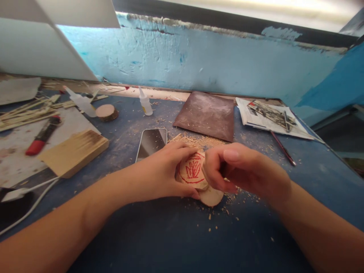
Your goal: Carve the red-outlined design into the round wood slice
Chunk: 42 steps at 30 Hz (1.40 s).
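A round wood slice (192,171) bears a red drawing of pointed leaves inside a red ring. My left hand (167,170) is closed around its left side, thumb at the near edge and fingers at the far edge. Under it, a second pale wood slice (212,196) sticks out toward me. My right hand (241,167) is curled at the right edge of the marked slice, covering part of it. Its fingers are bent inward, and whatever they hold, if anything, is hidden. Wood shavings (199,141) lie around the slices.
A phone (152,142) lies behind my left hand. Brown sandpaper (207,115), two glue bottles (146,104) and a small log slice (106,112) sit farther back. At left are a wood block (74,151) and a red-black cutter (44,136); at right, a pen (283,148).
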Each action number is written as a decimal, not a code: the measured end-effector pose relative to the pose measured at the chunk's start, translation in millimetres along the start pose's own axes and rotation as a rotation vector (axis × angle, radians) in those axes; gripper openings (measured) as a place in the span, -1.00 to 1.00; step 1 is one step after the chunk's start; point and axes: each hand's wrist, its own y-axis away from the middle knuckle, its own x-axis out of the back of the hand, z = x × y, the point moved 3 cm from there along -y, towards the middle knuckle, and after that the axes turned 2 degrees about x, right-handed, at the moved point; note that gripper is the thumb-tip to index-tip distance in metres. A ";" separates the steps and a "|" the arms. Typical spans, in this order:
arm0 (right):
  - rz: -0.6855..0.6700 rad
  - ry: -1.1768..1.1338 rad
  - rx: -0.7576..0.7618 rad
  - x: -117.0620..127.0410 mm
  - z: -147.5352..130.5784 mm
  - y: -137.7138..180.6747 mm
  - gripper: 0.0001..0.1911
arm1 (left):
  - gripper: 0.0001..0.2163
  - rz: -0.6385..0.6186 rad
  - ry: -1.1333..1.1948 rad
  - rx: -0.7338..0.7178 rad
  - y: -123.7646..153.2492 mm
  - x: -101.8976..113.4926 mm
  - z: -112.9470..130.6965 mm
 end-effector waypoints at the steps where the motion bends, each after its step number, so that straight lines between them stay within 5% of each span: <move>1: -0.022 0.038 -0.022 1.1 -1.9 0.5 -0.45 | -0.48 -0.035 0.013 0.000 -0.1 -0.1 -0.4; 8: 0.178 0.023 0.133 12.4 -18.9 3.1 -0.45 | -0.24 -0.056 0.008 -0.018 -1.4 -0.3 -7.9; 22: 0.200 -0.009 0.118 8.6 -26.5 9.2 -0.59 | -0.25 -0.065 0.010 0.026 0.8 -0.8 -5.0; 31: 0.333 -0.046 0.200 -15.7 -16.1 5.4 -0.26 | -0.30 0.002 0.031 -0.043 1.0 -7.8 -6.2; 42: 0.335 -0.039 0.177 -18.7 -11.8 9.6 -0.20 | -0.32 0.057 0.065 -0.089 1.8 -13.8 -3.9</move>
